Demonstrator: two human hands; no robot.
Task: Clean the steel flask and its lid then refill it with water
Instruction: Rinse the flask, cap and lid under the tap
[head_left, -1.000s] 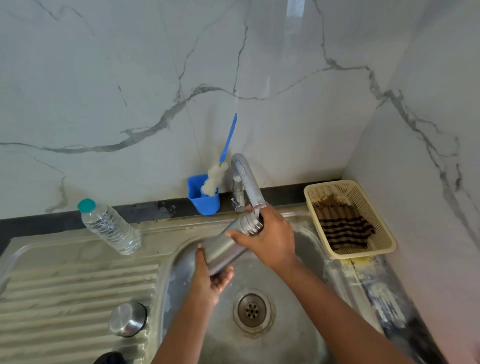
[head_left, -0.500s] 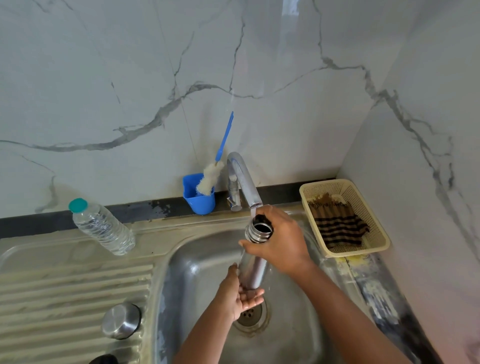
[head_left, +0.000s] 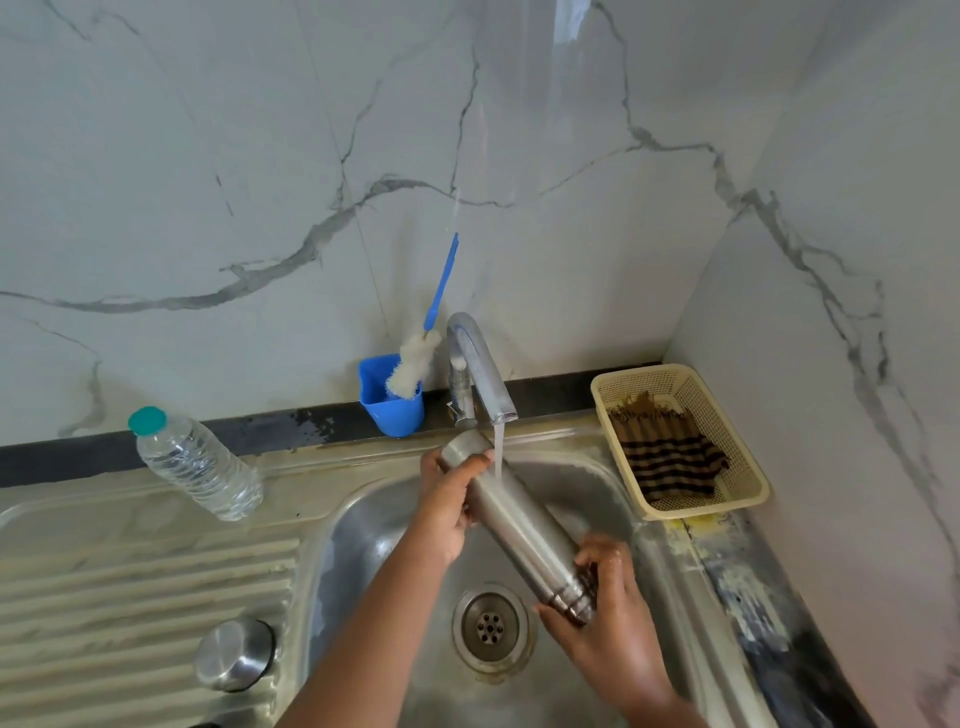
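Bright even daylight; glare streak on marble wall (head_left: 566, 104); wide-angle edge bending; sharp focus.

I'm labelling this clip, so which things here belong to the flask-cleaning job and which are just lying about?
In the job: steel flask, left hand, right hand, lid, running tap, sink, bottle brush.
Lying about: plastic water bottle, basket, striped cloth.

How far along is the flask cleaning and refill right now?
Done: the lid is off and sits on the drainboard. In hand: the left hand grips the base of the steel flask and the right hand its mouth end, tilted mouth-down over the sink while tap water runs onto its outside. Left: any scrubbing with the bottle brush standing in its cup, the lid, refilling, closing.
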